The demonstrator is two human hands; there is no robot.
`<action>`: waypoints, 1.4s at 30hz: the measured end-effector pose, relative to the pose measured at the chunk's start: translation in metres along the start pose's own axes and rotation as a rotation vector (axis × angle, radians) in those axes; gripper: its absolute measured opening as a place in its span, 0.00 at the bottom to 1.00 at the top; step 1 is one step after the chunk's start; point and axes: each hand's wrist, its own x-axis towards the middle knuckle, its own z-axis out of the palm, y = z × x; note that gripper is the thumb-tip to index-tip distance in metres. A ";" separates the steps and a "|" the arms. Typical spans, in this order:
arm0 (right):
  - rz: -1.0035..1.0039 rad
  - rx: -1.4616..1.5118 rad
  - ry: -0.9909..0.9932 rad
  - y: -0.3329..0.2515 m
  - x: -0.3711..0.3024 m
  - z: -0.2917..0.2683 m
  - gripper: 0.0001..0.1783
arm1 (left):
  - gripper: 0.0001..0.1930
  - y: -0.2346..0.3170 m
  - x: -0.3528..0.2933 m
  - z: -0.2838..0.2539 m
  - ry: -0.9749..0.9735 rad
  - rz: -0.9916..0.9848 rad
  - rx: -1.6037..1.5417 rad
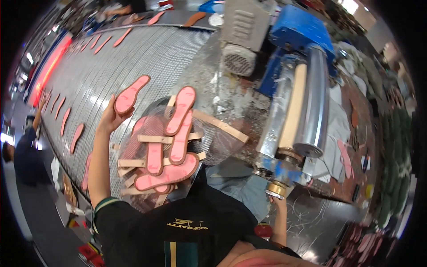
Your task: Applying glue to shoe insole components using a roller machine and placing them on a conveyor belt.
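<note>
My left hand (114,116) is raised over the near edge of the belt, closed on a pink shoe sole (132,95) with a brown rim, its narrow end pointing up and away. Just right of that forearm lies a pile of similar pink soles (181,111) mixed with beige strips (155,139), on and around clear netting (142,129). My right hand (279,203) is low on the right, right under the brass-coloured end (276,190) of a roller machine. Its fingers are mostly hidden, so whether it grips anything does not show.
A metal mesh conveyor belt (147,51) carries several spaced soles along its sides. The roller machine (314,102), with a blue housing (302,29), stands right of centre beside a grey motor (240,58). Another person (29,151) stands at the far left, reaching toward the belt.
</note>
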 end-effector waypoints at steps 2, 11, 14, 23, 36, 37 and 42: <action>0.019 -0.043 0.038 0.042 0.013 -0.006 0.07 | 0.30 -0.013 0.004 -0.048 0.188 -0.013 -0.018; -0.021 0.376 0.082 0.105 0.042 -0.022 0.22 | 0.39 -0.036 -0.039 -0.119 0.641 0.085 0.003; 0.052 0.412 0.066 0.111 0.044 -0.024 0.22 | 0.40 -0.038 -0.048 -0.136 0.725 0.053 0.030; 0.044 0.104 0.140 0.215 0.086 -0.058 0.20 | 0.28 -0.039 -0.007 -0.141 0.631 -0.019 0.014; -0.380 -0.471 0.338 0.185 0.060 -0.031 0.20 | 0.32 0.035 0.251 0.061 0.551 -0.020 0.421; -0.408 -0.525 0.343 0.183 0.058 -0.031 0.20 | 0.32 0.037 0.245 0.073 0.547 -0.019 0.414; -0.543 -0.775 0.304 0.178 0.051 -0.027 0.24 | 0.32 0.014 0.197 0.100 0.023 0.294 1.064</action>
